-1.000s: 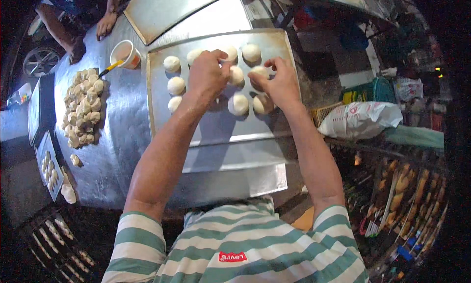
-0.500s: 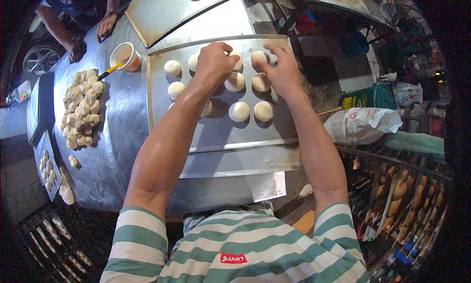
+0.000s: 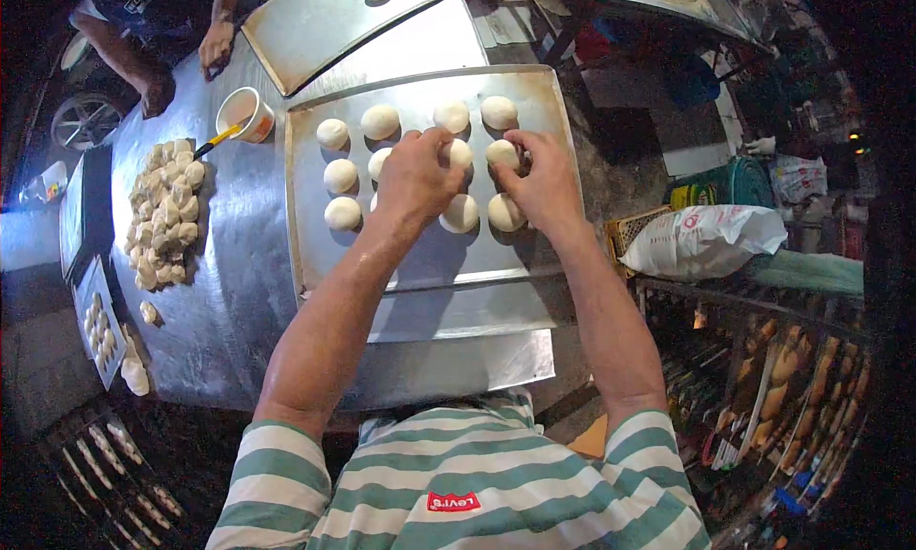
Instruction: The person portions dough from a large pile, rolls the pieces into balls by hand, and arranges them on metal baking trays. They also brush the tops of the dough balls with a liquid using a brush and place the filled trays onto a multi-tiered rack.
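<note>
Pale round dough balls sit in rows on a metal baking tray in front of me. My left hand curls its thumb and fingers around a dough ball in the middle row. Beside it, my right hand closes its thumb and fingertips around another dough ball in the same row. Both balls rest on the tray. Part of one dough ball farther left is covered by my left hand.
Left of the tray are a heap of dough pieces and a tub with a yellow-handled tool. Another tray lies at the back. A co-worker's hand rests at the far left. A white bag lies right.
Both my hands have come nearer to me, from the far row to the middle row. The far-row balls they covered now show. The co-worker's hands have shifted slightly.
</note>
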Demonstrator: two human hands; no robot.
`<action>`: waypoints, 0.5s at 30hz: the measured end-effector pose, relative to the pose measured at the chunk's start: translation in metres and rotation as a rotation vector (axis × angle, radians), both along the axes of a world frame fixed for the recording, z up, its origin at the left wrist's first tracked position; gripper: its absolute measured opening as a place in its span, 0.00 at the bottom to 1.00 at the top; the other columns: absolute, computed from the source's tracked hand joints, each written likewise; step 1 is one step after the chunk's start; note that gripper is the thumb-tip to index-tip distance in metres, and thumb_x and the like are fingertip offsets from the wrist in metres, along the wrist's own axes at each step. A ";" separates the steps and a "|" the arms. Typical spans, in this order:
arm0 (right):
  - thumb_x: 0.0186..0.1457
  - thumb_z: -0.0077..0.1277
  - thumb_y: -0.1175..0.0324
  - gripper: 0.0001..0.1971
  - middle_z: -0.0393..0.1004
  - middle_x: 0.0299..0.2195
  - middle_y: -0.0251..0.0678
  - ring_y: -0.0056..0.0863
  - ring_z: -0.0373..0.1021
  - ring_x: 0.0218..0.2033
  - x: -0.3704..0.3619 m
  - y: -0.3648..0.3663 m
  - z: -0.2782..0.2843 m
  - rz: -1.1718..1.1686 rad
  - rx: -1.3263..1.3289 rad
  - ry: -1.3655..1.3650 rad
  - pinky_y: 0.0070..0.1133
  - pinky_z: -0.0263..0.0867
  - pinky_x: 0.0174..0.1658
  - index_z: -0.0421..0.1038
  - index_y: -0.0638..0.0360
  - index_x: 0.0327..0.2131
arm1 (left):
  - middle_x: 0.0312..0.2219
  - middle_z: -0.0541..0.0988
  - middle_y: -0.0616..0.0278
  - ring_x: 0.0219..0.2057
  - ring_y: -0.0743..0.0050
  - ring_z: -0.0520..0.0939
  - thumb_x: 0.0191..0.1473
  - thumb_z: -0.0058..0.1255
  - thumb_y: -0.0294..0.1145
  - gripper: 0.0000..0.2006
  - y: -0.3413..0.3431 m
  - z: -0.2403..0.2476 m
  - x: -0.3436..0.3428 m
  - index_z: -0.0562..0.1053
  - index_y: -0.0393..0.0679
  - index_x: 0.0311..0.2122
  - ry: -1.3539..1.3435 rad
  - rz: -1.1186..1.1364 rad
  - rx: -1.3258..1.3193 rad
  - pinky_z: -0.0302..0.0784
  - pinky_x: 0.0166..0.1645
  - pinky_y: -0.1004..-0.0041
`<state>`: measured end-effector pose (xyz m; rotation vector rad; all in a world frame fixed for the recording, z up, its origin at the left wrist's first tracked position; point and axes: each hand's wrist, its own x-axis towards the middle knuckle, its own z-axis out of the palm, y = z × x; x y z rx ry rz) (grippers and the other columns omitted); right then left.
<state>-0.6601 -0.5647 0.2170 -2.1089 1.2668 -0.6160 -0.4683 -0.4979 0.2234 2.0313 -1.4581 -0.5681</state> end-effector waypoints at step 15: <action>0.45 0.70 0.65 0.29 0.72 0.50 0.44 0.47 0.67 0.53 -0.032 0.061 -0.008 0.068 -0.125 0.069 0.37 0.64 0.57 0.74 0.58 0.53 | 0.37 0.80 0.53 0.36 0.57 0.83 0.45 0.73 0.40 0.27 0.087 -0.021 -0.033 0.79 0.42 0.50 0.018 -0.080 -0.140 0.80 0.42 0.62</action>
